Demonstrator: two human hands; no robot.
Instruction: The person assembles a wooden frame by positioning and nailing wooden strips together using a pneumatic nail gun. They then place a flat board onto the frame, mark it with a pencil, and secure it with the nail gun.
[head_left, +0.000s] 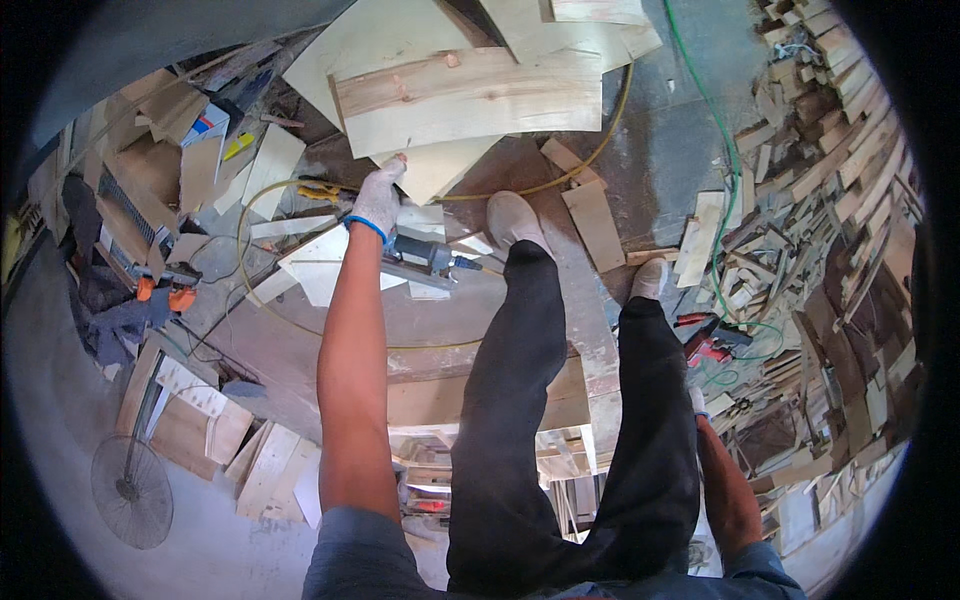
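My left hand (377, 201), in a pale work glove with a blue cuff, reaches forward with its fingertips at the near edge of a wide wooden plank (480, 97). Whether the fingers grip that edge or only touch it is unclear. Under the plank lies a pale plywood sheet (442, 171), one corner pointing towards me. Just right of my left wrist, a blue-grey nail gun (424, 253) rests on pale board offcuts (315, 270). My right hand (699, 403), also gloved, is down beside my right leg, which hides most of it.
A yellow hose (619, 112) loops across the floor. At right, a red nail gun (705, 346) with a green hose (712, 112) lies beside heaped wood scraps (780, 247). Loose boards (592, 225) lie by my feet. Leftward are cardboard (154, 176), an orange-handled tool (169, 294) and a fan (131, 491).
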